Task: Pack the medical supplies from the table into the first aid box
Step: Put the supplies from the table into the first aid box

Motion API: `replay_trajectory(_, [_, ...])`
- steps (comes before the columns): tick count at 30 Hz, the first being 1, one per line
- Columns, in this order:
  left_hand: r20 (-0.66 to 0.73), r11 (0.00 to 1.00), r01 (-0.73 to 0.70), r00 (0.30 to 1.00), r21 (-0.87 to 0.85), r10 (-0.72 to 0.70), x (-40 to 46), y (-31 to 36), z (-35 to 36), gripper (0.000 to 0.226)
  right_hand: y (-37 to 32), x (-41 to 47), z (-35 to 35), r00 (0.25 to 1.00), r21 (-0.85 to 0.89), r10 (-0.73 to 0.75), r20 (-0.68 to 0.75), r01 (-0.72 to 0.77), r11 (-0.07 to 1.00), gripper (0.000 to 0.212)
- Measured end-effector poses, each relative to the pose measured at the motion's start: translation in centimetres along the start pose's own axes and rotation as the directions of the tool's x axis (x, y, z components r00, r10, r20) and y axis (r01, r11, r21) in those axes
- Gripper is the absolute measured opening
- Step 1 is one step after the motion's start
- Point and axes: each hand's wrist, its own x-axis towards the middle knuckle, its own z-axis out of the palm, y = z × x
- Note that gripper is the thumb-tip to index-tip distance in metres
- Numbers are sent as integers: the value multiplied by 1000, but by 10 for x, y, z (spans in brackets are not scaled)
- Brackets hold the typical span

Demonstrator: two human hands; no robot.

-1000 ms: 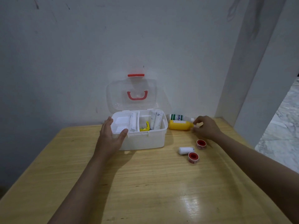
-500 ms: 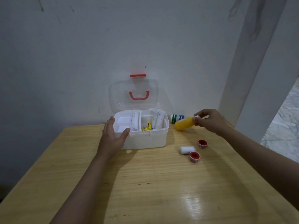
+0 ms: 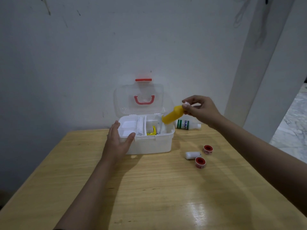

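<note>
The white first aid box (image 3: 149, 145) stands open on the wooden table (image 3: 149, 188), its clear lid (image 3: 141, 100) with a red handle raised against the wall. My left hand (image 3: 118, 141) rests on the box's front left corner, thumb on the rim. My right hand (image 3: 199, 108) holds a yellow bottle (image 3: 172, 115) by its white cap, tilted with its base over the box's right end. Inside lie a white roll (image 3: 139, 127), a yellow item (image 3: 152, 131) and white packets. A white bottle with a green label (image 3: 186, 125) lies right of the box.
Two red tape rolls (image 3: 208, 149) (image 3: 200, 162) and a small white bandage roll (image 3: 192, 155) lie on the table to the right of the box. A grey wall stands close behind the table, and a white pillar (image 3: 259, 72) rises at the right.
My right hand has lifted the yellow bottle off the table beside the white bottle and carried it up and left over the box's right end. My left hand has stayed on the box.
</note>
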Motion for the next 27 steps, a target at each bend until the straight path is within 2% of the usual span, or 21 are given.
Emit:
replay_trajectory(3, [3, 1000, 2, 1000, 6, -2, 0, 1, -1, 75, 2, 9, 18, 997, -62, 8, 70, -4, 998, 15])
replay_trajectory(6, [3, 1000, 0, 1000, 3, 0, -1, 2, -1, 75, 4, 17, 34, 991, -120, 21, 132, -5, 993, 19])
replay_trajectory(11, [-12, 1000, -8, 1000, -9, 7, 0, 2, 0, 74, 15, 25, 58, 970, -317, 16, 241, 63, 946, 21])
replay_trajectory(17, [-23, 1000, -15, 1000, 10, 15, -1, 3, 1, 73, 15, 24, 59, 967, -260, 7, 256, 62, 964, 19])
replay_trajectory(19, [-29, 1000, -18, 999, 2, 18, -1, 4, 1, 73, 20, 24, 50, 981, -164, 3, 195, 29, 986, 17])
replay_trajectory(22, [-36, 1000, -8, 999, -2, 7, -3, 4, 1, 71, 42, 28, 30, 998, -72, 53, -18, -54, 996, 16])
replay_trajectory(25, [-33, 1000, -4, 999, -7, 4, -4, 5, 1, 71, 84, 30, 7, 978, -211, 150, -146, -179, 961, 21])
replay_trajectory(27, [-32, 1000, 0, 999, -2, 0, -4, 7, 1, 71, 110, 28, -4, 963, -330, 230, -140, -265, 906, 29])
